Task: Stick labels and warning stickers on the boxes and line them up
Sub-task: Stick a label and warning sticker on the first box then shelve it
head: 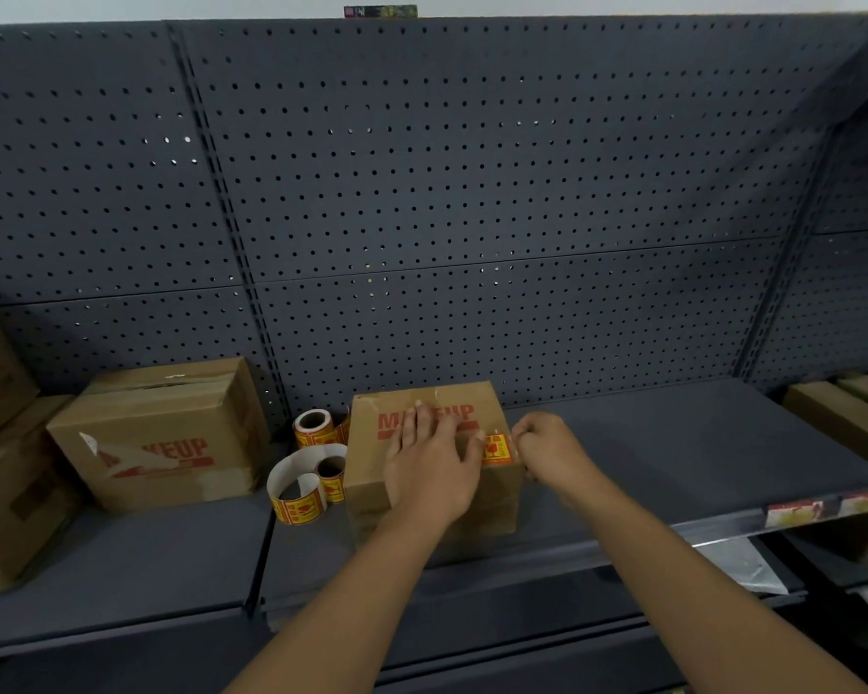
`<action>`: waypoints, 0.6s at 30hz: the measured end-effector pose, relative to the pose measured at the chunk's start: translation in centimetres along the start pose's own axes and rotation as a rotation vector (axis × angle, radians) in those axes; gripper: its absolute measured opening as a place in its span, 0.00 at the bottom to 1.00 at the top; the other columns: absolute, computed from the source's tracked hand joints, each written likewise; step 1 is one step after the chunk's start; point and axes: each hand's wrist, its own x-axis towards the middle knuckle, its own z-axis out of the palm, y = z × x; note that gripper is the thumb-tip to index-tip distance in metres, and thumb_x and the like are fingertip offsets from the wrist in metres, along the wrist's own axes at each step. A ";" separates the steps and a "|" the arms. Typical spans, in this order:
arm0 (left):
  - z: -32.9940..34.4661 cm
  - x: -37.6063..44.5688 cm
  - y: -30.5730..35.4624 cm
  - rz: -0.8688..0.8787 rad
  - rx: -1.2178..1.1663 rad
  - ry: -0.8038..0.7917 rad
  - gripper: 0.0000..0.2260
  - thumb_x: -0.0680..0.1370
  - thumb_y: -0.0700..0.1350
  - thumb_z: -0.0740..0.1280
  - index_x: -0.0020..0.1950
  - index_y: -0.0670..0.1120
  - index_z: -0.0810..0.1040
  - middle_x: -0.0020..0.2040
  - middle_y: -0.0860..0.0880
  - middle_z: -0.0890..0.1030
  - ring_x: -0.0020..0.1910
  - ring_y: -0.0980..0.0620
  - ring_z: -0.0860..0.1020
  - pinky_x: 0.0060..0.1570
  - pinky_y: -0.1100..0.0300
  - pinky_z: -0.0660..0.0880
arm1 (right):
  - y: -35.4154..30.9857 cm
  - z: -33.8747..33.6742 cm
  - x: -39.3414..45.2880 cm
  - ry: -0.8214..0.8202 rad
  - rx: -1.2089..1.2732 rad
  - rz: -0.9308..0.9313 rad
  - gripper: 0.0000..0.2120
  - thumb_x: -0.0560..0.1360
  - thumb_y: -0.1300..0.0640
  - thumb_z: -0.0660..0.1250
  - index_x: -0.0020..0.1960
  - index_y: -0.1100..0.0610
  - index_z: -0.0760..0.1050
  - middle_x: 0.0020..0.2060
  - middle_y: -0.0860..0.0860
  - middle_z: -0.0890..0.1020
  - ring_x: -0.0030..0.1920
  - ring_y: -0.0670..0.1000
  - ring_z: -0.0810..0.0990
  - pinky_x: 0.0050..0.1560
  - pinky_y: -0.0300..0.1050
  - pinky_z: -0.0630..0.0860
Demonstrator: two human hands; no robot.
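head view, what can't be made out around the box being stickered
- Red print on the box: middle letters covered by the left hand.
- Warning sticker: symbols too small and blurred; right hand covers its edge.
- Cartons at far left: cut off by the frame edge.

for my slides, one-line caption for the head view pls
Both hands press a red-and-yellow warning sticker onto a brown cardboard box on a grey shelf.
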 end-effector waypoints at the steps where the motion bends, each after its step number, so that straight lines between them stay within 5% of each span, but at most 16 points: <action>1: 0.0 0.1 0.1 -0.006 0.002 -0.008 0.26 0.84 0.65 0.48 0.79 0.56 0.64 0.85 0.47 0.52 0.84 0.48 0.48 0.81 0.50 0.47 | -0.2 -0.2 0.1 0.006 -0.013 0.001 0.11 0.80 0.62 0.59 0.41 0.57 0.74 0.35 0.53 0.78 0.33 0.50 0.75 0.35 0.44 0.72; 7: -0.2 0.6 0.7 -0.026 0.028 -0.041 0.23 0.86 0.59 0.47 0.79 0.54 0.63 0.85 0.45 0.52 0.84 0.45 0.47 0.82 0.46 0.43 | -0.5 0.1 0.4 0.028 -0.169 -0.103 0.20 0.81 0.41 0.64 0.40 0.56 0.70 0.32 0.51 0.75 0.32 0.50 0.74 0.34 0.45 0.68; 13: -0.2 0.4 1.0 -0.051 0.139 -0.094 0.27 0.86 0.54 0.44 0.85 0.48 0.49 0.85 0.44 0.45 0.84 0.44 0.44 0.81 0.46 0.41 | 0.6 1.8 0.2 0.138 -0.229 -0.190 0.15 0.85 0.51 0.58 0.41 0.54 0.65 0.35 0.53 0.76 0.36 0.55 0.76 0.37 0.51 0.72; 18: -0.3 0.6 1.0 -0.052 0.127 -0.108 0.28 0.86 0.59 0.41 0.85 0.51 0.50 0.85 0.46 0.46 0.84 0.45 0.45 0.82 0.46 0.42 | 0.1 1.5 0.3 0.085 -0.306 -0.153 0.12 0.86 0.52 0.55 0.45 0.55 0.67 0.40 0.54 0.79 0.42 0.57 0.80 0.43 0.54 0.77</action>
